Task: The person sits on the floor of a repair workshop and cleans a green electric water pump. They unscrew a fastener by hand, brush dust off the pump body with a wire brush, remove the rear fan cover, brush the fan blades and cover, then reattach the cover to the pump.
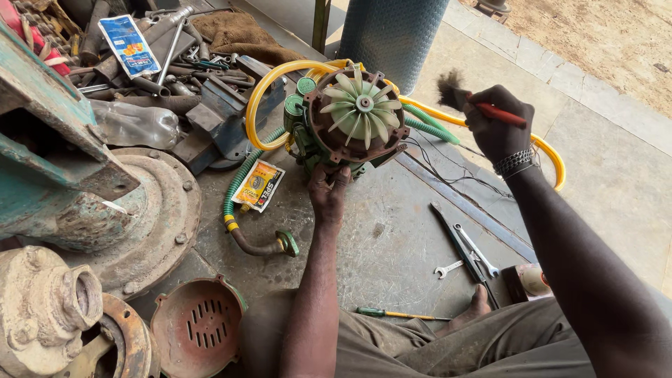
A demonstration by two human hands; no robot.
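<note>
- Both forearms are seen bare; no sleeves are visible.
- A beaded metal bracelet in several strands is worn at the right wrist.
- Olive-grey trousers, dusty and creased, are worn.
- A bare foot is seen; no footwear is worn on it.

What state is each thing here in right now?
Motor: fan cover off, pale green fan exposed, steadied by left hand.
Brush: raised in right hand, off the motor.
Red fan cover: lying apart on the floor.
Wrenches: lying loose.
Screwdriver: lying unused.
</note>
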